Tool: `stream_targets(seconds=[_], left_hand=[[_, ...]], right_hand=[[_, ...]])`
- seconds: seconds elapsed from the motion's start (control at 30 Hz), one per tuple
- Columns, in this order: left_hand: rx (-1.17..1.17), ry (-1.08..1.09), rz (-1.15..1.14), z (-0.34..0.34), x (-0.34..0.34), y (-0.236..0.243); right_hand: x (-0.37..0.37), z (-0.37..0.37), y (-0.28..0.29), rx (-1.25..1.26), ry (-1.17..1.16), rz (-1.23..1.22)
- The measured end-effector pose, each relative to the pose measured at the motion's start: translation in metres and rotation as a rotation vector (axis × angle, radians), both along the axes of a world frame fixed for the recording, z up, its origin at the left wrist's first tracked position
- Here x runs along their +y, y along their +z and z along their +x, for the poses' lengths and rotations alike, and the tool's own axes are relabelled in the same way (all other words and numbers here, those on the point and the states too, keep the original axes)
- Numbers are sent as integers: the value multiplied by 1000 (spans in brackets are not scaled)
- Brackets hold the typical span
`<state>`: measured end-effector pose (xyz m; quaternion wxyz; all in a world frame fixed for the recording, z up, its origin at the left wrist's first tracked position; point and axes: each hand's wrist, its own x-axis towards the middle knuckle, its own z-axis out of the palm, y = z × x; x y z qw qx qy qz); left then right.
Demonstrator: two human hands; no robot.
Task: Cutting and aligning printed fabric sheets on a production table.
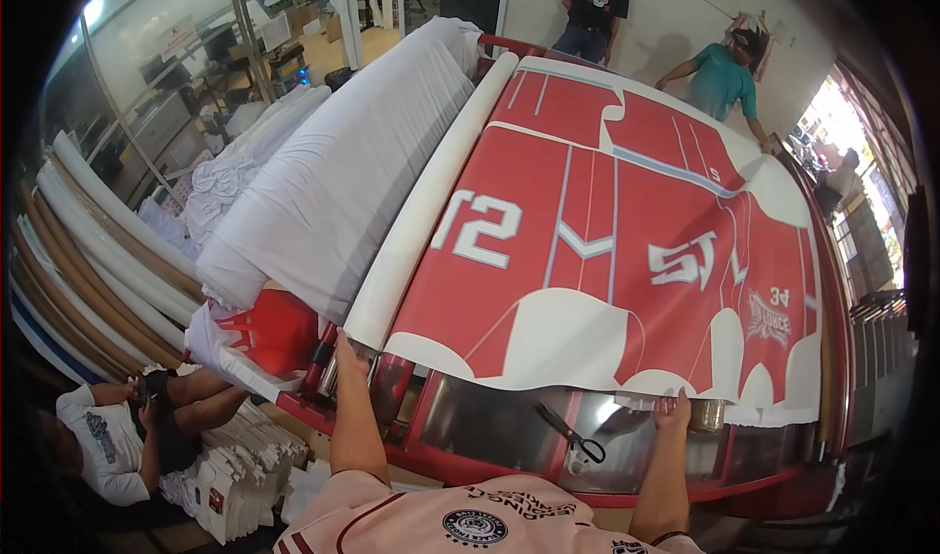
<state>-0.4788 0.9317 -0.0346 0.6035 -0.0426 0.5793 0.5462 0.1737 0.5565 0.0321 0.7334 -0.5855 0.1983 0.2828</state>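
Note:
A wide red-and-white printed sheet [509,196] with jersey panel shapes lies spread over a red-framed table. Along its left side runs a white paper roll [416,231]. My left hand [351,353] is at the roll's near end, its fingers closed there and partly hidden. At the sheet's near edge, right of the middle, my right hand [673,412] pinches the white border. Black-handled scissors [573,433] lie between my hands on the table's glossy near part. Just right of my right hand sits a roll of brown tape [707,416], partly under the sheet.
A thick roll of white fabric [343,172] lies left of the paper roll. At the far right, a person in a teal shirt [723,84] reaches to the sheet; another in black [592,10] stands behind. Long tubes [108,260] and a seated person [108,441] are at left.

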Motion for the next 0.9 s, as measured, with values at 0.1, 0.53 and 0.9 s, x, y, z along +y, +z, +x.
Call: stream_targets(seconds=[0.1,0.53,0.9], left_hand=[[-153,-41,139,-20,0,-36],[476,-82,396,84,-104,78],[-75,-608,93,171,-176,56]], right_hand=[[17,15,2,109,-141,15],[47,-20,52,174,-264,421],[-46,132,47,-196,-159,482]])
